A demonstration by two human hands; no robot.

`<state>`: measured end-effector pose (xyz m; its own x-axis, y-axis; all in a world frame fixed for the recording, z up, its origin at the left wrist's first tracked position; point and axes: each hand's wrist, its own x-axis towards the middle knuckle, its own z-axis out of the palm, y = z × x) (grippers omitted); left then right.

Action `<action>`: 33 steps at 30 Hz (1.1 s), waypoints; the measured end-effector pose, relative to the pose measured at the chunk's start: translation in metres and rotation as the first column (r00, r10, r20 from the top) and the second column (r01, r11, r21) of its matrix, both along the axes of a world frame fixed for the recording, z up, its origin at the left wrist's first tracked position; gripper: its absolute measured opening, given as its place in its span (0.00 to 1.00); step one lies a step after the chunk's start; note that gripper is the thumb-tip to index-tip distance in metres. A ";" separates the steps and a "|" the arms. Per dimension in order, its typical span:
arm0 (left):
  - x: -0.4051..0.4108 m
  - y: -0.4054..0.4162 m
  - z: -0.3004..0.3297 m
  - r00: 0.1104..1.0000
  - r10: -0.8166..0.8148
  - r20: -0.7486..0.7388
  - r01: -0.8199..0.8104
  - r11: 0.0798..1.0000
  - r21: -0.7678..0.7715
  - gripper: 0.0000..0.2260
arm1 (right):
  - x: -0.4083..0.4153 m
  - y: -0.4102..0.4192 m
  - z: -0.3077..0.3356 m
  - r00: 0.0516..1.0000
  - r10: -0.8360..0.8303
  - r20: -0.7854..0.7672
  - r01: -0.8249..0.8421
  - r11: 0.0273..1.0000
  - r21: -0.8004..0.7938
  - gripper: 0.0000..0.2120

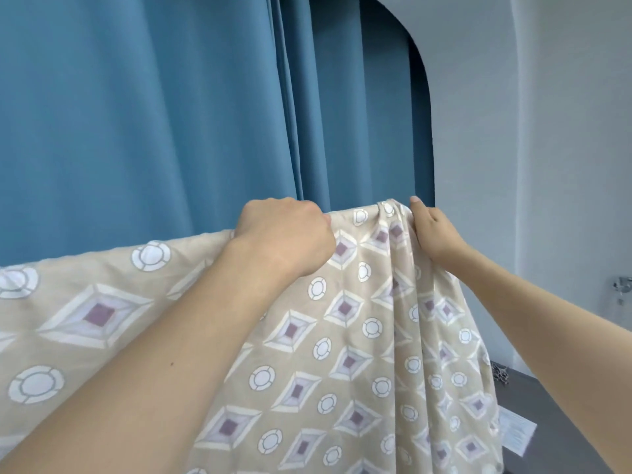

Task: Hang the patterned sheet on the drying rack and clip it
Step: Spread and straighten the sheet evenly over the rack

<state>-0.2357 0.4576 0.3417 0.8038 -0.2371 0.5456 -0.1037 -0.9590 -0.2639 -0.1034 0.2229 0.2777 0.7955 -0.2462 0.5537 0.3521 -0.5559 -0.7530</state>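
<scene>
The rack is not showing anywhere: whatever is bearing the sheet (345, 336) is lying hidden under its top fold. The sheet's left part is running out of the picture at the left edge and its lower part at the bottom edge. No clip is showing. To the right of the sheet, by the wall (547, 131), a small metal fitting (623, 285) is sitting too small and blurred to make out. Low and right of the sheet, a white paper (516, 434) is lying on the dark floor (554, 415), half covered by the cloth.

Both bare forearms are reaching up and forward to the sheet's top edge. The left hand (284, 234) is making a fist, knuckles up, fingers curling over that edge and gripping the cloth. The right hand (434, 230) is at the sheet's upper right corner, thumb pointing up, fingers tucking behind the gathered cloth and pinching it; those fingertips are hidden.

The sheet is hanging in front of the curtain (154, 114), top edge stretching level between the hands and sloping down leftward. Its cloth is thin, beige, printing white rings and pale diamonds with mauve centres. It is lying smooth under the left arm, bunching into vertical folds below the right hand. The curtain is hanging in broad, matte blue pleats.
</scene>
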 end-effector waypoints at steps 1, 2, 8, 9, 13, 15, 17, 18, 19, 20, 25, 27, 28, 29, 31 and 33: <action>0.001 -0.004 0.000 1.000 0.002 -0.010 -0.002 1.000 0.006 0.12 | 0.000 0.000 -0.002 1.000 0.024 0.019 -0.025 1.000 0.017 0.23; 0.003 -0.009 0.000 1.000 -0.014 -0.006 0.014 1.000 0.001 0.11 | -0.001 -0.001 -0.005 0.998 0.030 0.051 -0.031 0.999 0.018 0.23; 0.027 -0.046 -0.010 0.967 -0.208 0.150 0.212 0.977 -0.009 0.12 | -0.005 -0.036 -0.025 0.993 -0.004 0.118 -0.006 0.996 0.091 0.13; 0.031 -0.055 -0.010 0.962 -0.226 0.154 0.229 0.973 -0.001 0.13 | -0.006 -0.044 -0.029 0.996 0.077 0.042 -0.083 0.983 0.165 0.13; 0.054 -0.089 -0.001 0.966 -0.234 0.106 0.237 0.971 -0.013 0.07 | 0.001 -0.075 -0.052 0.957 0.210 -0.198 -0.180 0.970 0.163 0.12; 0.065 -0.103 0.007 0.980 -0.199 0.008 0.199 0.979 -0.040 0.05 | 0.007 -0.083 -0.057 0.965 0.187 -0.183 -0.163 0.977 0.138 0.20; 0.071 -0.114 0.012 0.980 -0.188 -0.069 0.182 0.980 -0.085 0.07 | 0.014 -0.089 -0.055 0.978 0.167 -0.127 -0.150 0.979 0.139 0.23; 0.074 -0.117 0.014 0.977 -0.197 -0.076 0.188 0.976 -0.110 0.07 | 0.016 -0.091 -0.053 0.982 0.164 -0.091 -0.147 0.974 0.169 0.22; 0.077 -0.120 0.014 0.977 -0.205 -0.065 0.195 0.972 -0.129 0.07 | 0.018 -0.094 -0.050 0.985 0.165 -0.048 -0.149 0.959 0.241 0.20; 0.080 -0.121 0.014 0.977 -0.210 -0.039 0.202 0.969 -0.142 0.07 | 0.020 -0.098 -0.047 0.987 0.160 -0.003 -0.149 0.927 0.344 0.18; 0.099 -0.126 0.012 0.958 -0.256 0.132 0.272 0.954 -0.129 0.05 | 0.031 -0.110 -0.036 0.986 0.126 0.106 -0.164 0.727 0.666 0.14; 0.105 -0.136 0.014 0.944 -0.267 0.191 0.291 0.951 -0.107 0.05 | 0.036 -0.108 -0.038 0.984 0.161 0.077 -0.169 0.700 0.694 0.14; 0.107 -0.142 0.015 0.935 -0.279 0.219 0.307 0.946 -0.102 0.05 | 0.036 -0.108 -0.040 0.984 0.167 0.065 -0.164 0.691 0.705 0.13; 0.110 -0.150 0.015 0.925 -0.292 0.243 0.324 0.941 -0.102 0.05 | 0.035 -0.108 -0.041 0.984 0.169 0.058 -0.159 0.676 0.719 0.13; 0.115 -0.164 0.013 0.919 -0.310 0.244 0.342 0.934 -0.105 0.05 | 0.032 -0.112 -0.046 0.984 0.175 0.028 -0.132 0.620 0.773 0.12; 0.119 -0.173 0.006 0.946 -0.290 0.148 0.303 0.950 -0.071 0.06 | 0.027 -0.118 -0.056 0.982 0.186 -0.028 -0.085 0.573 0.815 0.11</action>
